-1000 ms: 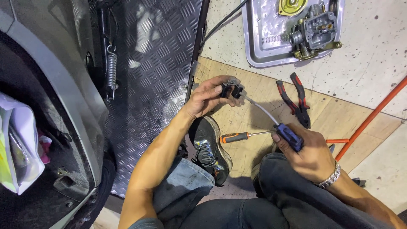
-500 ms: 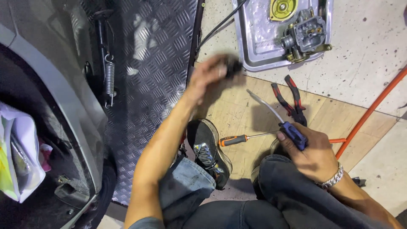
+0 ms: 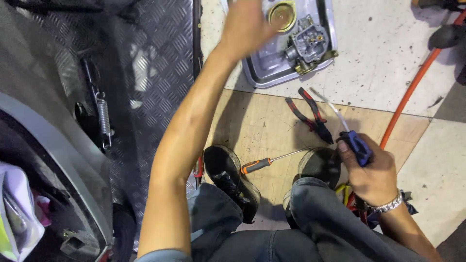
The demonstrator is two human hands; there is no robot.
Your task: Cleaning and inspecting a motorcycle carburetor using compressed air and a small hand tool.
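Head view, left hand: the left hand [image 3: 245,24] is stretched out over the near edge of the metal tray [image 3: 257,77]. It is motion-blurred, so I cannot tell whether the fingers are spread or pinching anything.
Head view, right hand: the right hand [image 3: 371,172] is curled tightly about the blue handle of a screwdriver [image 3: 357,145], its thin shaft pointing up and away toward the tray. The hand rests above the right knee.
Head view, tray contents: the metal tray lies on the pale floor and holds a carburettor [image 3: 308,43] toward its right side and a round brass-coloured cap [image 3: 282,14] just beside it (the tray's far end is cut off by the frame).
Head view, loose tools: red-handled pliers [image 3: 310,114] lie on the wooden board [image 3: 252,126] between tray and knees; an orange-handled screwdriver [image 3: 264,164] lies near the left shoe [image 3: 228,177].
Head view, surroundings: an orange hose [image 3: 412,87] crosses the floor at right; a chequer-plate panel [image 3: 150,73] with a coil spring [image 3: 103,119] stands at left.
Handling judgement: a reach over the tray goes best slowly, with the screwdriver tip kept well apart from the reaching forearm.
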